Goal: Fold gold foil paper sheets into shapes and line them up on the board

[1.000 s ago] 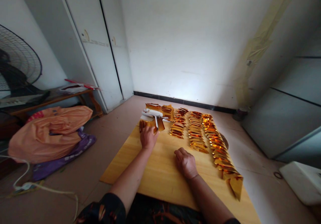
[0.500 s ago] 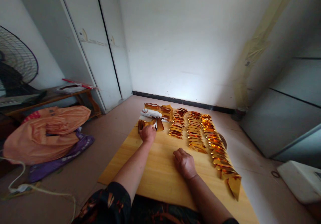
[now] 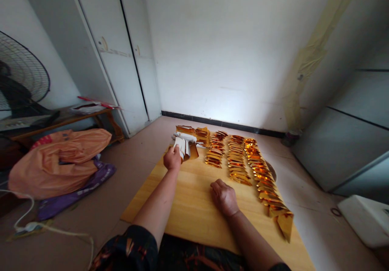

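At the far left of the wooden board, my left hand (image 3: 172, 157) is closed on the near left edge of a stack of gold foil paper (image 3: 184, 147). The sheets fan out and show their white backs. Behind them lies a white wrapped bundle (image 3: 186, 137). My right hand (image 3: 224, 198) rests on the wooden board (image 3: 194, 210) with its fingers curled in, and nothing shows in it. To its right run rows of folded gold foil pieces: a short row (image 3: 214, 153), a middle row (image 3: 238, 161) and a long row (image 3: 264, 182) along the right edge.
More gold paper (image 3: 201, 135) stands at the board's back edge. An orange bag (image 3: 60, 157) and a purple bag (image 3: 75, 190) lie on the floor at left, near a fan (image 3: 24, 72). A white box (image 3: 364, 218) sits at right. A cabinet (image 3: 118, 52) stands behind.
My left hand has shifted a little left and turned the stack, so the white backs now face up where gold showed before. My right hand has stayed in place.
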Action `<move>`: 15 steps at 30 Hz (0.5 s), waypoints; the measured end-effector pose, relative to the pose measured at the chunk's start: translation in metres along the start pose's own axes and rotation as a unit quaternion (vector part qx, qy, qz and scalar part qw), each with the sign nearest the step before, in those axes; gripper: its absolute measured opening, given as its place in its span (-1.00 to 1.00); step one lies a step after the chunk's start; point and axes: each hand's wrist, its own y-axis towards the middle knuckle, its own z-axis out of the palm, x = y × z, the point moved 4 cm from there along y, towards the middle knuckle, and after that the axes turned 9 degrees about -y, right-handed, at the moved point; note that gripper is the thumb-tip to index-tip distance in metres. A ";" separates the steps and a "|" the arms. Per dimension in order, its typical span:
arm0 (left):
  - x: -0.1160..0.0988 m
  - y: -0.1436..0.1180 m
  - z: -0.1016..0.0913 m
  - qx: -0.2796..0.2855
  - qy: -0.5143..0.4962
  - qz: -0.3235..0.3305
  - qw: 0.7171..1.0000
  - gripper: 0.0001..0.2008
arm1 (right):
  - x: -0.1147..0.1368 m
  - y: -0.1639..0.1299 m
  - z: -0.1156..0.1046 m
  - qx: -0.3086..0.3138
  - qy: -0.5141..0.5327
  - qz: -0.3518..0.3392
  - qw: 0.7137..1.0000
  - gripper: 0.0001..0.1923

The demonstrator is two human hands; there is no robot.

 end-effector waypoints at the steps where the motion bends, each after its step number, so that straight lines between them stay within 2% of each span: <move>1: 0.000 0.003 -0.004 -0.013 -0.022 -0.006 1.000 -0.52 | 0.000 0.000 0.000 0.001 0.001 -0.002 1.000 -0.77; 4: 0.001 0.008 -0.012 -0.037 -0.110 -0.023 0.993 -0.52 | -0.001 0.000 0.001 0.004 0.002 -0.002 1.000 -0.76; 6: 0.002 0.006 -0.013 -0.037 -0.220 -0.050 0.973 -0.55 | -0.002 0.000 0.000 0.008 0.016 0.004 1.000 -0.76; 8: 0.001 -0.003 -0.010 -0.017 -0.369 -0.086 0.925 -0.60 | -0.002 0.001 0.000 0.008 0.068 0.017 0.998 -0.75; 10: -0.006 -0.018 -0.005 0.042 -0.500 -0.097 0.860 -0.64 | 0.000 0.003 -0.002 0.001 0.176 0.050 0.983 -0.76; 11: -0.010 -0.027 -0.003 0.073 -0.547 -0.098 0.828 -0.64 | 0.003 0.004 -0.003 0.001 0.246 0.074 0.966 -0.77; 13: -0.016 -0.050 -0.001 0.117 -0.603 -0.108 0.782 -0.63 | 0.012 0.006 -0.003 0.030 0.401 0.139 0.905 -0.74; 15: -0.018 -0.074 0.000 0.147 -0.615 -0.125 0.764 -0.62 | 0.027 0.007 -0.002 0.090 0.524 0.182 0.827 -0.60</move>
